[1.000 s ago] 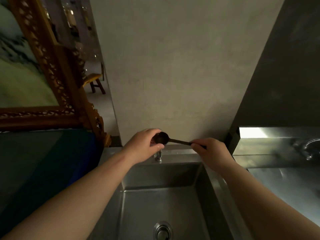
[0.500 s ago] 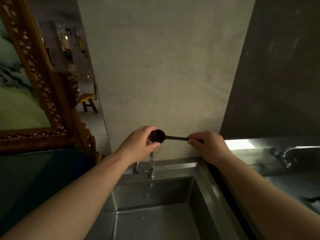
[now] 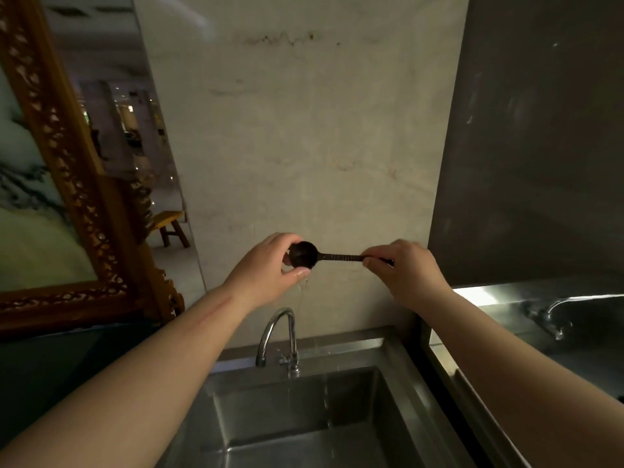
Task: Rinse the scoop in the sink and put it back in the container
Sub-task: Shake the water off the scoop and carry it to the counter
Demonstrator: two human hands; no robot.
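A small dark scoop [image 3: 305, 254] with a thin ribbed handle is held level above the steel sink [image 3: 401, 376]. My right hand [image 3: 403, 268] pinches the end of the handle. My left hand [image 3: 270, 268] cups the round bowl, thumb and fingers around it. Water drips from the bowl and my wet fingers down into the basin. The curved chrome tap [image 3: 278, 336] stands below the hands at the sink's back edge. No container is in view.
A pale wall rises straight behind the sink. A dark panel and a second steel sink with its own tap [image 3: 553, 309] lie to the right. A large painting in a carved wooden frame [image 3: 77, 184] leans at the left.
Both hands have lifted the scoop higher above the tap, and my view has tilted up. The tap spout, hidden behind my left hand before, now shows in full.
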